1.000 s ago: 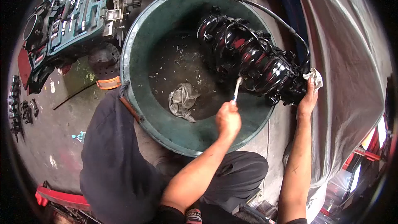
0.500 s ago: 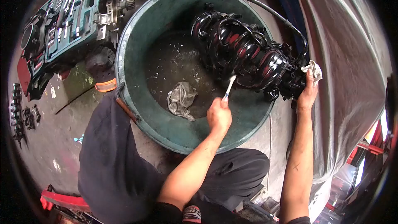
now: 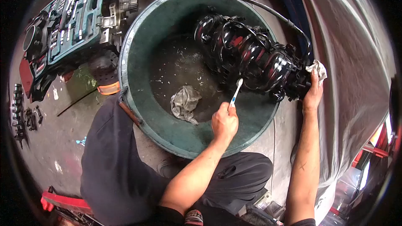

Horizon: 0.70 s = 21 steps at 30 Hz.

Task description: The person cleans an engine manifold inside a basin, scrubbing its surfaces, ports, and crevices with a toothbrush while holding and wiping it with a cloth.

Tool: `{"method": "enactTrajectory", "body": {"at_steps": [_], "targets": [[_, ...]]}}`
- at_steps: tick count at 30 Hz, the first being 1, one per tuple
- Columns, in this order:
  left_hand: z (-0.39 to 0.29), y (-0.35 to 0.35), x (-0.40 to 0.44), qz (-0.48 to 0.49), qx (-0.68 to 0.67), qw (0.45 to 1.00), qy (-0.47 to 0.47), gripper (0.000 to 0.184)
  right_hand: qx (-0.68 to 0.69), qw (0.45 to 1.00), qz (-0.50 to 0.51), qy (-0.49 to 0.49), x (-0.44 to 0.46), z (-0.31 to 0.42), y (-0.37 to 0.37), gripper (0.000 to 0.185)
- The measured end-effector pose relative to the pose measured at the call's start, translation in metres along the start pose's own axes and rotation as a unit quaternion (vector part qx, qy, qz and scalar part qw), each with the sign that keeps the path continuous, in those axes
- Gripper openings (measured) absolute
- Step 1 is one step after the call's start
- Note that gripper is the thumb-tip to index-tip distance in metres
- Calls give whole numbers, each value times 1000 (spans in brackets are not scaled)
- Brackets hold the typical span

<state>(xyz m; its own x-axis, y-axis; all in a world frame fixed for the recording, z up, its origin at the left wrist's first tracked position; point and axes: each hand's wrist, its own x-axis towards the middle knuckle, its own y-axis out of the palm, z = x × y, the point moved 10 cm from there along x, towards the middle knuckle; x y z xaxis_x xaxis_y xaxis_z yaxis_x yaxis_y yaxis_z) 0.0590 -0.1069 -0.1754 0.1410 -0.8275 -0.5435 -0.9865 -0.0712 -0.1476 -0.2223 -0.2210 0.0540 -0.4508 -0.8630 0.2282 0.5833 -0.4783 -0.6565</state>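
My left hand [image 3: 225, 121] is closed round the handle of a white toothbrush [image 3: 237, 91], whose bristled end is at the lower edge of a glossy black part [image 3: 251, 56] with curved tubes. That part lies slanted over the right side of a large green round tub [image 3: 142, 109]. At its right end, my right hand [image 3: 312, 94] grips it, with a pale cloth [image 3: 318, 70] at the fingertips; most of the fingers are hidden behind. A wet grey rag [image 3: 185, 104] lies on the tub's dark bottom among small pale bits.
An open teal tool case [image 3: 77, 27] and metal machinery [image 3: 115, 16] stand at upper left. Metal parts [image 3: 17, 113] lie on the floor at far left. A black hose [image 3: 276, 14] arches over the tub's upper right. A grey cover [image 3: 347, 79] hangs at right.
The brush moved left and down along the black part, then slightly back right, and more of its head now shows. My right hand keeps its hold on the part's end.
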Motion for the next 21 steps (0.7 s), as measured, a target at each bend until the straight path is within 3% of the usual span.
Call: {"method": "enactTrajectory", "body": {"at_steps": [4,10,16,20,21], "targets": [[-18,-3,38,39,147,983,103,26,5,1000,-8,14,-7,3,-1,50],[-18,-17,34,121,234,964,22,30,27,1000,-12,8,-6,-2,-1,51],[-57,-24,40,84,158,978,107,30,18,1000,-15,5,-8,10,1,48],[42,4,73,130,107,985,27,23,-1,1000,15,-11,0,-3,-1,47],[42,-21,76,108,246,962,39,22,4,1000,6,-25,5,2,0,47]]}}
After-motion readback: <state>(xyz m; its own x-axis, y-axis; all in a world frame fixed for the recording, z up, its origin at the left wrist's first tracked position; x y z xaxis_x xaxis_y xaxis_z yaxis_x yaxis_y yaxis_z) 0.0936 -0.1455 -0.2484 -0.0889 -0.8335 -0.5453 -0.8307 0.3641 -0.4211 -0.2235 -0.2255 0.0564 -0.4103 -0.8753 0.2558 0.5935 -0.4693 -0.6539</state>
